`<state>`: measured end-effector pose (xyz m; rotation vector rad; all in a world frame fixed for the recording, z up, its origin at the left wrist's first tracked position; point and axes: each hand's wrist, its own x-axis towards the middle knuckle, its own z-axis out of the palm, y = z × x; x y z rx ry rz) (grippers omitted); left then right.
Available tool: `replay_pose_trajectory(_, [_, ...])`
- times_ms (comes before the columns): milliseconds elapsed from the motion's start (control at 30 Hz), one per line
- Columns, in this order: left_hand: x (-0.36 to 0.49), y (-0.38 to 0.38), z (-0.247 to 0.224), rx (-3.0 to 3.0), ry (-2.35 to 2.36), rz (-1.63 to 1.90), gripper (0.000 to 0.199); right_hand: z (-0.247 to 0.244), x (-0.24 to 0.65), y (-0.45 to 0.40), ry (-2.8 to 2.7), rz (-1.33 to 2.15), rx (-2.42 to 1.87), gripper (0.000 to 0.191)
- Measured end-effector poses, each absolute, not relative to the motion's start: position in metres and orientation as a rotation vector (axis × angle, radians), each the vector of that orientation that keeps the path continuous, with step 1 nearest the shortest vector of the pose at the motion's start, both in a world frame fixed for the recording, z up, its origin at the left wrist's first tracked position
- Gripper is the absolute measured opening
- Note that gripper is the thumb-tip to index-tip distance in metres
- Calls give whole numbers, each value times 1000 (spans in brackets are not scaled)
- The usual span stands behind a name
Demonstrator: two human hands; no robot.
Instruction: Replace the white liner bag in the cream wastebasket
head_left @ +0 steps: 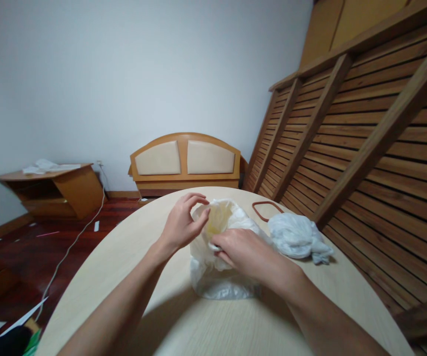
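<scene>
A white plastic bag (224,287) stands on the pale round table (106,262) with its mouth open toward me; something yellowish shows inside. My left hand (186,220) is at the left side of the mouth, its fingers curved and apart from the thumb, with nothing held between them. My right hand (241,249) is closed on the near edge of the bag's mouth. To the right lies a bunched whitish bag (297,235), and just behind it an orange-brown rounded loop (255,211) rests on the table.
Beyond the table is a wooden headboard (183,158) with cream panels. A slatted wooden frame (347,143) leans along the right. At the left, a low wooden cabinet (76,190) carries white papers or plastic (46,167). A white cable (73,242) runs over the dark red floor.
</scene>
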<state>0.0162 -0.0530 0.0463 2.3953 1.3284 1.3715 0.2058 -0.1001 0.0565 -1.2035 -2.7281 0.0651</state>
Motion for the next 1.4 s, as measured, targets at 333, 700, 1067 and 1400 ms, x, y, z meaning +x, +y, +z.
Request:
replay_pose_trajectory(333, [18, -70, 60, 2613, 923, 817, 20, 51, 223, -91, -2477, 354, -1103, 29])
replay_pose_trajectory(700, [20, -73, 59, 2766, 834, 512, 6, 75, 262, -95, -2517, 426, -1157, 32])
replay_pose_trajectory(1067, [19, -80, 64, 2885, 819, 466, 18, 69, 265, -86, -2586, 316, -1175, 12])
replay_pose_trajectory(1400, [40, -80, 44, 2916, 1000, 551, 9, 74, 257, -88, -2544, 324, -1133, 8])
